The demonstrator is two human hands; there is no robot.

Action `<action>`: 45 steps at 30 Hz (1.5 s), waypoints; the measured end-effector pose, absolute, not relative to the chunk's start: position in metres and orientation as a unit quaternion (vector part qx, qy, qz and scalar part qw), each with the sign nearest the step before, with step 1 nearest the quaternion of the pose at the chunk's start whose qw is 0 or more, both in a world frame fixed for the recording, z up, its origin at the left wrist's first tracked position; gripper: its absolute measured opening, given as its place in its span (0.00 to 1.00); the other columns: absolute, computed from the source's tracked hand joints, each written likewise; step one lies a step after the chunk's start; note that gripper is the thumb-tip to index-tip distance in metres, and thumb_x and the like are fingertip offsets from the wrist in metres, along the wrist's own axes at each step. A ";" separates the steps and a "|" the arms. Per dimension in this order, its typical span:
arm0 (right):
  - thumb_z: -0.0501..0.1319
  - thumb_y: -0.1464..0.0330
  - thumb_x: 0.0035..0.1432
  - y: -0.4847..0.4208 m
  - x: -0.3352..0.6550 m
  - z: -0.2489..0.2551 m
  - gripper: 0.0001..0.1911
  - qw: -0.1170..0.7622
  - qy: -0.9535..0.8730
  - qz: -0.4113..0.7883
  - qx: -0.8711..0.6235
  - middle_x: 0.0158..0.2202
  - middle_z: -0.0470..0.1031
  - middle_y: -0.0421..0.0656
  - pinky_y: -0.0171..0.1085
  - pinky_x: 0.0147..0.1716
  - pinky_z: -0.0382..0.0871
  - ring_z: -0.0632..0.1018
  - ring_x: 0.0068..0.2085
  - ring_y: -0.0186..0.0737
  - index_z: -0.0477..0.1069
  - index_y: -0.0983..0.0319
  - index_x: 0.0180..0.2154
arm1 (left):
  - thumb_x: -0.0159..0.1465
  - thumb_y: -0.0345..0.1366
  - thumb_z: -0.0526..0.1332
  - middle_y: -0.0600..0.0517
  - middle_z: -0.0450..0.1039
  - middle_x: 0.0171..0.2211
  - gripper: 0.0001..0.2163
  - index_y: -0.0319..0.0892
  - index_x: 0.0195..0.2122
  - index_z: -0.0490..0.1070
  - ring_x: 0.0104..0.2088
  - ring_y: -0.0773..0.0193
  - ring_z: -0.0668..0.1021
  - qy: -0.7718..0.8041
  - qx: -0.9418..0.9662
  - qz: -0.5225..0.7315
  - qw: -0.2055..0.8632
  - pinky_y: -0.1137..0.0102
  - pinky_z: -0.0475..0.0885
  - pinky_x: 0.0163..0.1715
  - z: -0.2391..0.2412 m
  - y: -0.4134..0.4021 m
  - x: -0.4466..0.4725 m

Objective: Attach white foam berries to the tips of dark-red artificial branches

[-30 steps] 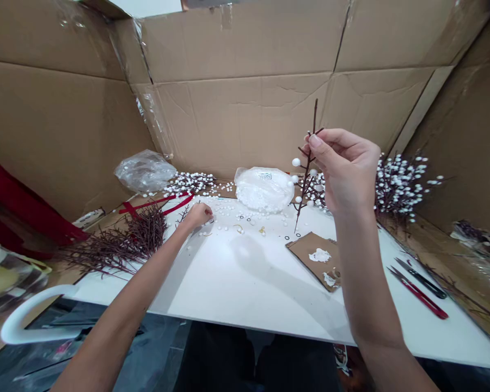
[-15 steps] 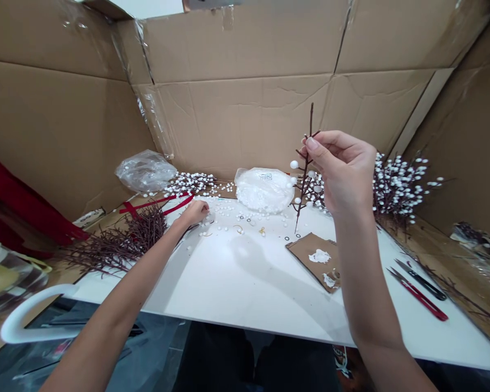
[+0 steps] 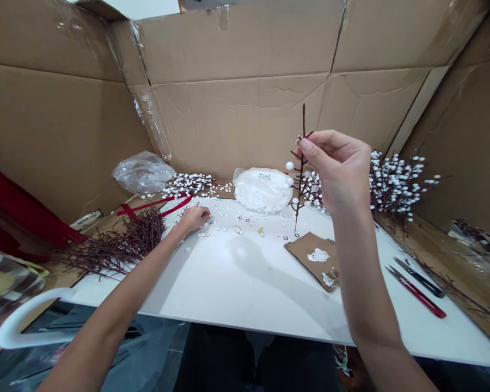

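Observation:
My right hand (image 3: pixel 343 163) holds a brown artificial twig (image 3: pixel 299 188) upright, pinched between thumb and fingers in its upper part. A few white balls sit on the twig's short side branches, mostly below my fingers. My left hand (image 3: pixel 195 218) rests low over the back left of the white table, its fingers curled together among loose white foam balls (image 3: pixel 224 209). What those fingers pinch, if anything, is hidden. Beside that hand lies a pile of bare brown twigs (image 3: pixel 147 231) with a red ribbon (image 3: pixel 175 207).
A clear bag of white balls (image 3: pixel 263 190) stands at the back. White glue (image 3: pixel 318 255) lies on a cardboard piece (image 3: pixel 304 247). Red snips (image 3: pixel 418 294) and black snips (image 3: pixel 420 277) lie at right. Finished-looking berry twigs (image 3: pixel 400 182) are heaped at back right. Cardboard walls (image 3: pixel 237 114) surround the table.
My left hand has shifted very slightly, its fingers still curled among the balls. The right hand keeps holding the twig upright. The whole view has moved a little.

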State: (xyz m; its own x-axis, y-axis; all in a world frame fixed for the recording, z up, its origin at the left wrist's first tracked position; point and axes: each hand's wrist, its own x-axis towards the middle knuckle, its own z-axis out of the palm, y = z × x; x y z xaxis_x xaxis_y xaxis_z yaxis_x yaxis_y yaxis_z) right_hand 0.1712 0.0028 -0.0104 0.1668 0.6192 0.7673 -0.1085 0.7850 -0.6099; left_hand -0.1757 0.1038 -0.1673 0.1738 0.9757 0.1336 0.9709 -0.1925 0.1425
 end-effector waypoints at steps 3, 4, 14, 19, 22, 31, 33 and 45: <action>0.66 0.66 0.49 0.002 0.171 -0.010 0.05 0.730 -0.600 0.239 -0.224 0.26 0.73 0.38 0.35 0.31 0.72 0.75 0.29 0.31 0.72 0.60 0.28 | 0.54 0.38 0.57 0.46 0.79 0.32 0.10 0.42 0.32 0.77 0.33 0.57 0.77 0.621 0.771 0.136 0.015 0.69 0.66 0.33 -0.168 0.101 -0.174; 0.66 0.67 0.49 0.001 0.171 -0.010 0.05 0.730 -0.598 0.239 -0.227 0.26 0.73 0.37 0.34 0.31 0.72 0.75 0.28 0.31 0.72 0.60 0.28 | 0.54 0.37 0.57 0.45 0.79 0.32 0.10 0.42 0.31 0.77 0.33 0.56 0.77 0.617 0.771 0.155 0.014 0.69 0.66 0.34 -0.166 0.100 -0.172; 0.67 0.67 0.47 -0.003 0.164 -0.009 0.06 0.728 -0.584 0.262 -0.244 0.26 0.73 0.37 0.34 0.33 0.73 0.76 0.29 0.31 0.72 0.62 0.26 | 0.58 0.45 0.59 0.44 0.78 0.36 0.15 0.37 0.37 0.74 0.36 0.61 0.78 0.455 0.695 0.549 0.098 0.69 0.72 0.36 -0.076 0.064 -0.052; 0.65 0.69 0.49 -0.003 0.160 -0.010 0.04 0.735 -0.586 0.234 -0.247 0.27 0.76 0.39 0.35 0.35 0.75 0.79 0.31 0.33 0.72 0.62 0.27 | 0.50 0.38 0.69 0.52 0.77 0.29 0.10 0.41 0.31 0.75 0.31 0.68 0.78 0.201 0.543 0.719 0.383 0.72 0.73 0.35 -0.018 0.024 0.021; 0.65 0.68 0.50 -0.002 0.158 -0.010 0.04 0.735 -0.588 0.238 -0.242 0.27 0.76 0.39 0.36 0.37 0.75 0.79 0.32 0.34 0.72 0.62 0.28 | 0.49 0.36 0.70 0.53 0.76 0.29 0.08 0.42 0.30 0.75 0.32 0.69 0.79 0.126 0.490 0.725 0.467 0.70 0.73 0.40 -0.004 0.016 0.042; 0.63 0.72 0.50 -0.003 0.161 -0.006 0.01 0.742 -0.588 0.209 -0.243 0.27 0.77 0.39 0.34 0.34 0.76 0.80 0.32 0.34 0.72 0.62 0.28 | 0.52 0.34 0.68 0.55 0.75 0.28 0.06 0.42 0.30 0.74 0.33 0.71 0.78 0.095 0.440 0.705 0.548 0.72 0.71 0.41 -0.005 0.023 0.057; 0.63 0.72 0.51 -0.003 0.160 -0.007 0.01 0.742 -0.593 0.186 -0.252 0.27 0.77 0.39 0.33 0.33 0.75 0.79 0.31 0.33 0.72 0.62 0.28 | 0.52 0.34 0.68 0.56 0.75 0.28 0.06 0.42 0.30 0.75 0.32 0.71 0.78 0.088 0.444 0.704 0.547 0.73 0.71 0.40 -0.006 0.024 0.058; 0.58 0.73 0.52 0.001 0.155 -0.014 0.03 0.727 -0.607 0.050 -0.316 0.29 0.74 0.41 0.35 0.31 0.74 0.77 0.32 0.35 0.70 0.62 0.29 | 0.52 0.33 0.68 0.55 0.76 0.28 0.05 0.41 0.29 0.75 0.32 0.72 0.78 0.078 0.437 0.715 0.540 0.71 0.72 0.45 -0.010 0.027 0.063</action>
